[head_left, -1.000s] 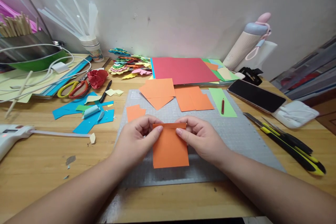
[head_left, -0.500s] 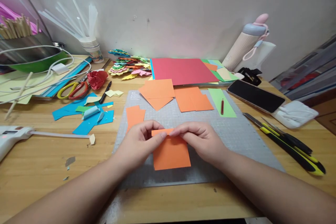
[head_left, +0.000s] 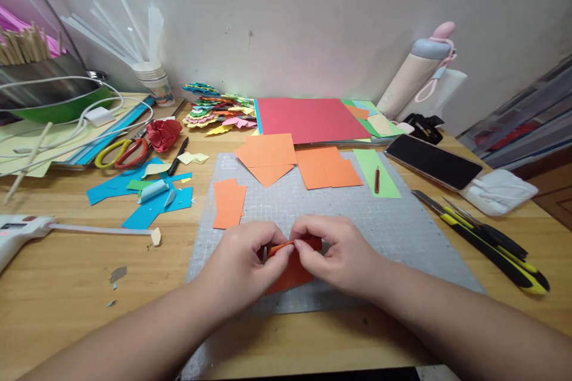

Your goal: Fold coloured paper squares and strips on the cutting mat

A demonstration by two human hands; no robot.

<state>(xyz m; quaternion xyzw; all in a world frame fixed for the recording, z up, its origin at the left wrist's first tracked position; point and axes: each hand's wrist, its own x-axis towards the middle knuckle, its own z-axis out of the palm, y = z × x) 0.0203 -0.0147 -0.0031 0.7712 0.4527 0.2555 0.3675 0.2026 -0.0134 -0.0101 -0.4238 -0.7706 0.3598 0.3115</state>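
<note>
Both of my hands pinch one orange sheet of paper point(head_left: 292, 277) over the front half of the grey cutting mat point(head_left: 402, 244). My left hand point(head_left: 250, 259) grips its folded upper edge from the left, thumb on the near side. My right hand point(head_left: 342, 253) pinches the same edge from the right, its thumb tip close to the left one. The lower part of the sheet hangs toward me in shadow, partly covered by the thumbs. Other orange pieces point(head_left: 230, 205) lie at the mat's left, with more orange sheets point(head_left: 270, 152) toward its far edge.
At the right lie a yellow-black utility knife point(head_left: 482, 244), a phone point(head_left: 435, 161) and a white case point(head_left: 500, 192). A short pencil point(head_left: 377, 180) rests on a green strip point(head_left: 364, 161). Blue scraps point(head_left: 147, 208), scissors point(head_left: 123, 152) and a glue gun point(head_left: 22, 232) are leftward.
My hands have come slightly down and toward me with the orange sheet. Its folded edge has tipped, and the lower part now shows darker and less fully. The left-hand orange pieces are more exposed.
</note>
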